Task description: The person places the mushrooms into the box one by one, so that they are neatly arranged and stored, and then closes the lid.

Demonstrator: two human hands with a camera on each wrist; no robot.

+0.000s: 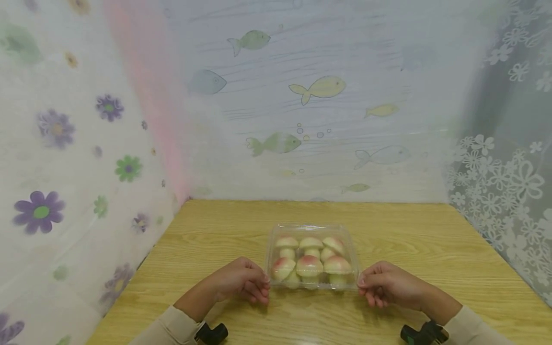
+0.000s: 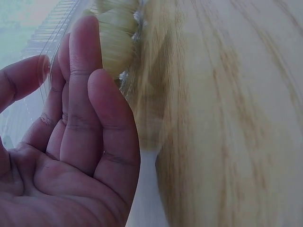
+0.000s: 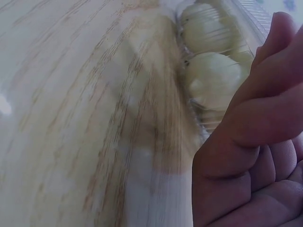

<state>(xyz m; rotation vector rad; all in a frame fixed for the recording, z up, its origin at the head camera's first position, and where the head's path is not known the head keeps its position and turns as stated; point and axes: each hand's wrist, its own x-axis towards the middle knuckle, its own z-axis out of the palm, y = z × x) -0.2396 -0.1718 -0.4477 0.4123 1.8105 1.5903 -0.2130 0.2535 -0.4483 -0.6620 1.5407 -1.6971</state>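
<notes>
A clear plastic clamshell box stands in the middle of the table, its lid down. Inside it are several mushroom-shaped pieces with pale stems and pink-tinged caps, in two rows. At the front left corner my left hand pinches the box's edge between thumb and index finger; the left wrist view shows the thumb against the clear plastic. My right hand pinches the front right corner. In the right wrist view its fingers cover that corner.
The wood-grain table runs back to a wall sheet printed with fish. A flower-patterned sheet borders the left side, and a grey sheet with white flowers the right. Black wrist cameras sit at both sleeves.
</notes>
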